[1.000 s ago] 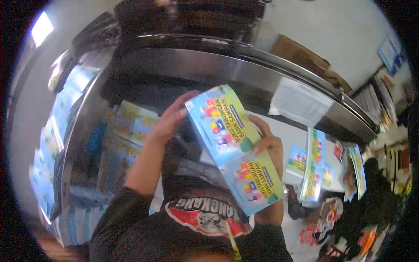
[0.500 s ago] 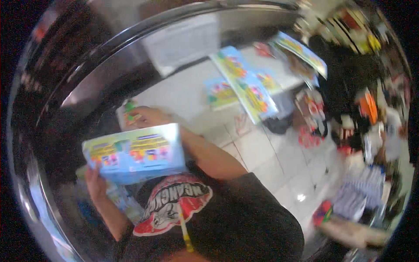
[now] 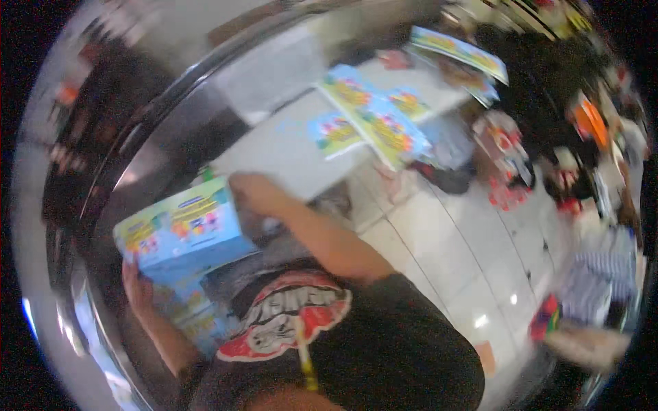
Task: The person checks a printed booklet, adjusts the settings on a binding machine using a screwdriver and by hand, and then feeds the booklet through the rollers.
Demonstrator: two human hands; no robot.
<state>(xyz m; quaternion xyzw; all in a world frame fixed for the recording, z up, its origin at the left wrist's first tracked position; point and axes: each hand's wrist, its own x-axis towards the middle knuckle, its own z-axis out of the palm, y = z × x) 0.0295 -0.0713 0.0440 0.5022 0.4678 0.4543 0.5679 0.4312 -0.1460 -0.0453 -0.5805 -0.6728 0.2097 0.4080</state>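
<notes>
A light blue and yellow printed box (image 3: 185, 222) is held tilted in front of my chest. My left hand (image 3: 140, 291) grips its lower left corner, the thumb against the printed face. At the box's upper right corner is my right hand (image 3: 257, 195), which is bent and close against the edge. Its fingers are blurred and partly hidden, so I cannot see what it holds. A small green thing (image 3: 206, 172) peeks out behind the box's top edge. More printed pieces in the same colours (image 3: 195, 308) lie below the box, beside my left forearm.
Several flat printed cartons (image 3: 373, 113) lie crossed on the white tabletop (image 3: 274, 147). A white sheet (image 3: 271, 72) is at the back. Another printed carton (image 3: 460, 55) rests at the far right end. Plastic bags (image 3: 449, 140) and clutter stand right, above the tiled floor (image 3: 439, 240).
My right hand has come from behind the box, near the green thing, to the box's right corner. The box has shifted slightly left and tilted. The whole view has turned a little.
</notes>
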